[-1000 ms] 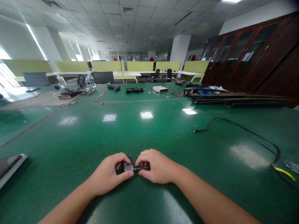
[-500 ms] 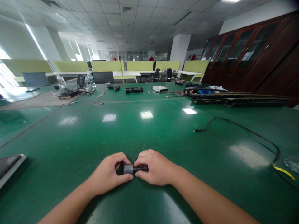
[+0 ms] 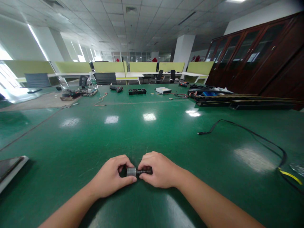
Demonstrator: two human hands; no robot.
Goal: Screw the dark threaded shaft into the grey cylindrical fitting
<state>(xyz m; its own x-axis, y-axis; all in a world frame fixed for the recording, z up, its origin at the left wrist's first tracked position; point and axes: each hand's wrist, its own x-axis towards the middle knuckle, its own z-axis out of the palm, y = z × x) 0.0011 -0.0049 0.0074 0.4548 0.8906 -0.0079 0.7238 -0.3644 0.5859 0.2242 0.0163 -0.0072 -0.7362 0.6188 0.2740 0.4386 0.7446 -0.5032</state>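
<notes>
Close to me, over the green tabletop [image 3: 147, 139], my left hand [image 3: 110, 174] is closed around a grey metal cylinder [image 3: 131, 171], thumb below and fingers above. My right hand [image 3: 162, 171] pinches a dark bolt-like shaft [image 3: 147, 171] that has ridges near the cylinder. Cylinder and shaft lie in one line, end to end, roughly level. Whether the shaft is screwed into the cylinder is too small to tell. The fingertips of both hands are a short gap apart.
A black cable [image 3: 251, 130] curves across the right side. At left is the corner of a pale-edged flat object [image 3: 14, 171]. Farther back stand a power drill [image 3: 116, 89], a black bracket [image 3: 137, 91], a white box [image 3: 163, 90] and a pile of dark strips [image 3: 237, 102].
The view has shifted very slightly, moving everything a few pixels right. Both hands keep the same grip on the cylinder and the shaft.
</notes>
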